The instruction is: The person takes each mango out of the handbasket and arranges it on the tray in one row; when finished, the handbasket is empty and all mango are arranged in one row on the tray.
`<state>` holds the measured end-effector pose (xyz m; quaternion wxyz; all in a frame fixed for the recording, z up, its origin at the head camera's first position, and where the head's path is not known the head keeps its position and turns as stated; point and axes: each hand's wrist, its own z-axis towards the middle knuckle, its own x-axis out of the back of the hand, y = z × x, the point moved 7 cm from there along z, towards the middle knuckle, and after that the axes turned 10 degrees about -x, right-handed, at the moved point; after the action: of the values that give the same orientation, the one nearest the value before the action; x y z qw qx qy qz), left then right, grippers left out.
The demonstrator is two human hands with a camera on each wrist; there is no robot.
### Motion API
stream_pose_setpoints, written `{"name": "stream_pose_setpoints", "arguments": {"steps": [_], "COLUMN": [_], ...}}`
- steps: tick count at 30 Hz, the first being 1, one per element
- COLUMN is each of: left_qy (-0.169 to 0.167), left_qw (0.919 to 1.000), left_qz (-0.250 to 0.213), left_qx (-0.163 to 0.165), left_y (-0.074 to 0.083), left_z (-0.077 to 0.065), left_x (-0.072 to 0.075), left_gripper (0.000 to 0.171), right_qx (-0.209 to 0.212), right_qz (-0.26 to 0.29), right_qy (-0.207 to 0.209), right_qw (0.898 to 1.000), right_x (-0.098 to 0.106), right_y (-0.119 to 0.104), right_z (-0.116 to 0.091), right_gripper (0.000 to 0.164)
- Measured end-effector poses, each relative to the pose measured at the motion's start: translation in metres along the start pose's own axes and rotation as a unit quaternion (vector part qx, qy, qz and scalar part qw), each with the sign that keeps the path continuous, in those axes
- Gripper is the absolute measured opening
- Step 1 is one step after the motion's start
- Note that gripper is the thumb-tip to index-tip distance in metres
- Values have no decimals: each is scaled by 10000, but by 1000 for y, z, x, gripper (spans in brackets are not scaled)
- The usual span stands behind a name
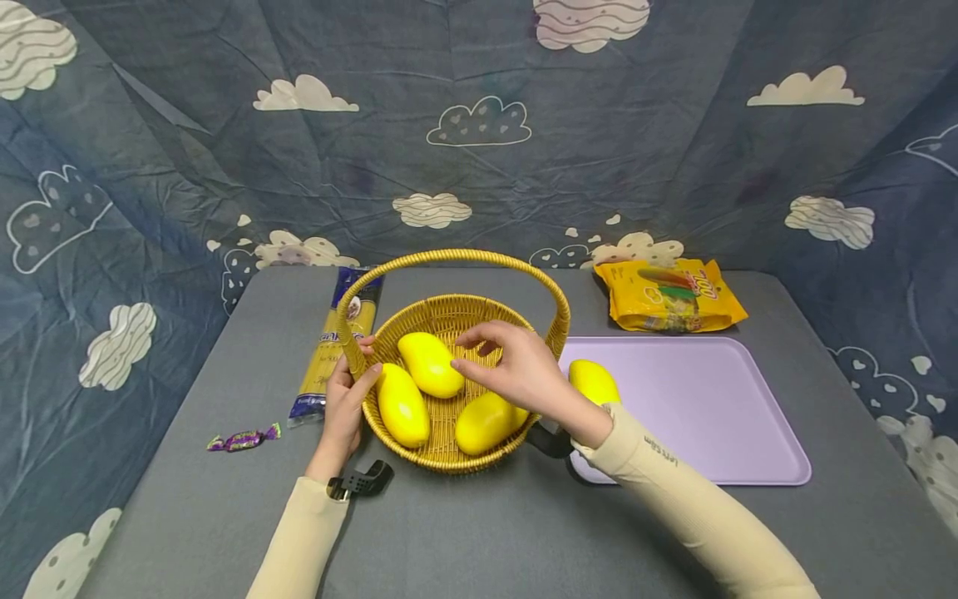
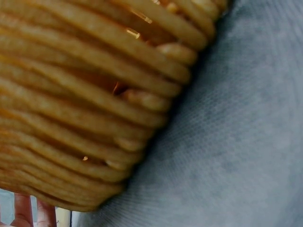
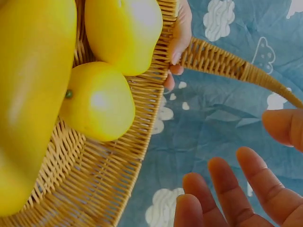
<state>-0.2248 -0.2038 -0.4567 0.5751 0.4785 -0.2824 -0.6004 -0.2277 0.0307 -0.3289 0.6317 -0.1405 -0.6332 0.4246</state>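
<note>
We can see the left hand (image 1: 346,403) gripping the wicker basket (image 1: 449,312) by its rim, right where the arched handle (image 1: 456,256) joins. The right hand (image 1: 516,358) hovers over the basket, fingers loosely bent and holding nothing. Three yellow mango-shaped fruits are inside, and a fourth fruit (image 1: 594,381) sits by the left edge of the lilac tray (image 1: 688,408), partly behind the forearm.

What could go wrong? We'd watch that forearm and black wristband (image 1: 550,441): a low swing could knock the tray fruit. If the left hand pulls its side up, the basket might tip and its fruits roll together, since they look smooth and rounded.

Texture-wise, we've got ribbed golden weave against glossy fruit skin, and a flat-looking tray with rounded corners. A crinkly orange bag (image 1: 666,299) is near the table's back right corner, and a twisted shiny candy (image 1: 244,440) near its left edge.
</note>
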Motion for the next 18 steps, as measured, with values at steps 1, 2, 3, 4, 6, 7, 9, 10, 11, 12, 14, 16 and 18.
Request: {"name": "stream_pose_setpoints", "arguments": {"steps": [1, 2, 3, 4, 6, 7, 9, 10, 11, 12, 14, 16, 18], "left_qy": [-3, -8, -8, -12, -17, -17, -12, -12, -9, -8, -7, -5, -2], "left_qw": [10000, 10000, 10000, 10000, 10000, 10000, 10000, 10000, 10000, 10000, 10000, 10000, 10000], "left_qz": [0, -2, 4, 11, 20, 27, 32, 31, 34, 39, 51, 67, 76], "left_qx": [3, 2, -2, -8, -14, -12, -4, 3, 12, 21, 33, 43, 58], "left_y": [0, 0, 0, 0, -1, -1, -1, -1, -1, -2, -2, -1, -1], "left_z": [0, 0, 0, 0, 0, 0, -1, -1, -1, -1, -1, -1, -1], "left_x": [0, 0, 0, 0, 0, 0, 0, 0, 0, 0, 0, 0, 0], "left_gripper": [32, 32, 32, 32, 32, 32, 32, 32, 32, 32, 32, 32, 33], "right_qx": [-41, -93, -139, -198, -328, -404, -497, -549, -600, -652, -749, -842, -927], "right_qz": [-37, -56, -72, -71, -97, -100, -50, -32, -9, 6, -9, -48, -87], "right_qy": [-40, -103, -185, -288, -537, -655, -866, -945, -1022, -1092, -1245, -1407, -1579], "right_qw": [10000, 9999, 9997, 9994, 9980, 9970, 9950, 9940, 9930, 9919, 9894, 9865, 9831], "right_x": [-2, -5, -8, -11, -17, -20, -26, -28, -31, -33, -37, -42, -46], "right_y": [0, 0, 0, 1, 3, 4, 7, 8, 10, 12, 16, 18, 20], "right_z": [4, 8, 11, 15, 23, 26, 34, 37, 40, 43, 49, 54, 58], "right_gripper": [28, 28, 28, 29, 30, 30, 32, 33, 34, 35, 37, 39, 40]}}
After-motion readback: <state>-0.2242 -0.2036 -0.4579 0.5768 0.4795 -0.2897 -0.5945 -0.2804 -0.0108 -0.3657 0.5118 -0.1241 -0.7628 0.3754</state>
